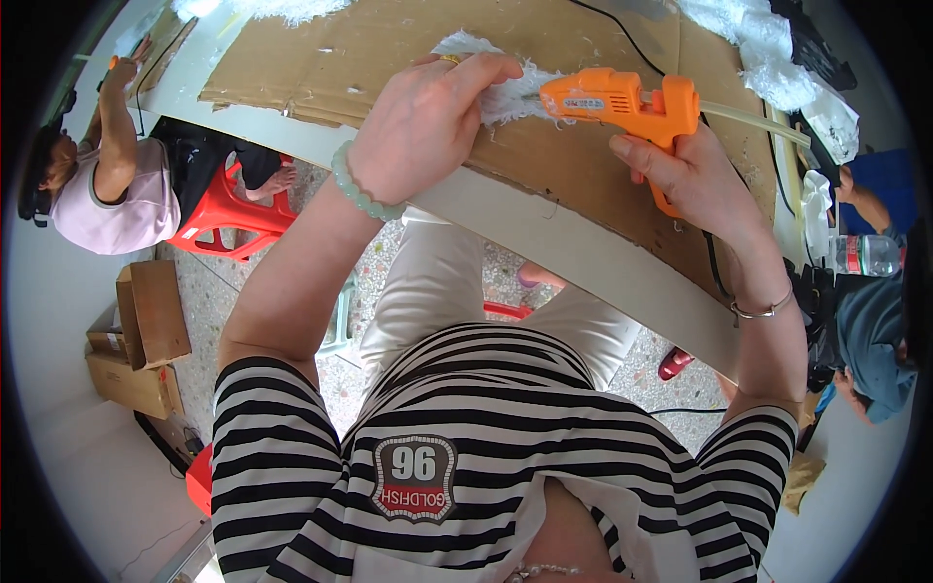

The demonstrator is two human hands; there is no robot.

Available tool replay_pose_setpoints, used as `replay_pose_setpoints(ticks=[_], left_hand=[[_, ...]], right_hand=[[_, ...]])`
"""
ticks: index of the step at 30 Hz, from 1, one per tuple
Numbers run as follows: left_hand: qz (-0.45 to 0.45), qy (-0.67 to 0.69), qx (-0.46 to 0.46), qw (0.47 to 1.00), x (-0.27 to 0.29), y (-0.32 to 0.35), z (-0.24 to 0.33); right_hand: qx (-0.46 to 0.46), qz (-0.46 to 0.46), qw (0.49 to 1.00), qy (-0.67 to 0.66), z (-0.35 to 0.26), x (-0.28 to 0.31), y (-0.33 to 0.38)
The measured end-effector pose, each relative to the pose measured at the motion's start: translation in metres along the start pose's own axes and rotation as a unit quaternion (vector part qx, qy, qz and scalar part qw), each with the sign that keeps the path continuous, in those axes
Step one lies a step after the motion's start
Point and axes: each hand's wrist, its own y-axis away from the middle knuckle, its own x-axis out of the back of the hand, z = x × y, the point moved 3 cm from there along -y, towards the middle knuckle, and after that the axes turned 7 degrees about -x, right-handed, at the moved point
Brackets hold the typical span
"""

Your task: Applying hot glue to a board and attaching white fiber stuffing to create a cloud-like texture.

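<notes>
My right hand (685,180) is wrapped around the handle of an orange glue gun (622,97). A pale glue stick (753,119) juts out of the gun's back end. The gun's nozzle points left and meets a white, fluffy, stringy piece (520,97) lying on the cardboard. Over the left part of that piece is my left hand (423,117), its fingers bent and closed on it. The fingertips are partly hidden, so the exact grip is hard to see.
A brown cardboard sheet (321,63) covers the white-edged table (515,219). A black cord (622,29) crosses it. White wrapped bundles (777,58) lie far right, near a water bottle (868,255). People sit at both sides; a red stool (228,214) stands left.
</notes>
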Motion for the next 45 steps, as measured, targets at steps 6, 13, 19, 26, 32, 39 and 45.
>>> replay_pose_setpoints(ticks=[6,13,19,26,32,39,45], left_hand=[[-0.011,0.003,0.031,0.999,0.002,0.001,0.000],[-0.007,0.002,0.031,0.999,0.002,0.000,-0.003],[-0.020,0.003,0.049,0.999,0.001,-0.005,-0.001],[-0.027,0.006,0.050,0.998,0.000,-0.017,0.006],[-0.013,-0.044,-0.011,0.999,-0.006,-0.034,0.029],[-0.039,-0.141,-0.048,0.988,-0.028,-0.044,0.046],[-0.032,-0.185,-0.085,0.979,-0.043,-0.055,0.047]], right_hand=[[-0.012,0.003,1.000,0.002,-0.003,-0.001,-0.002],[-0.015,0.014,1.000,-0.020,0.000,0.018,0.015],[-0.005,0.045,0.997,-0.057,0.018,0.047,0.024],[0.058,0.054,0.986,-0.150,0.033,0.044,0.027],[0.034,0.070,0.965,-0.251,0.040,0.042,0.023],[0.020,0.068,0.955,-0.289,0.045,0.039,0.020],[0.031,0.066,0.956,-0.283,0.048,0.038,0.018]])
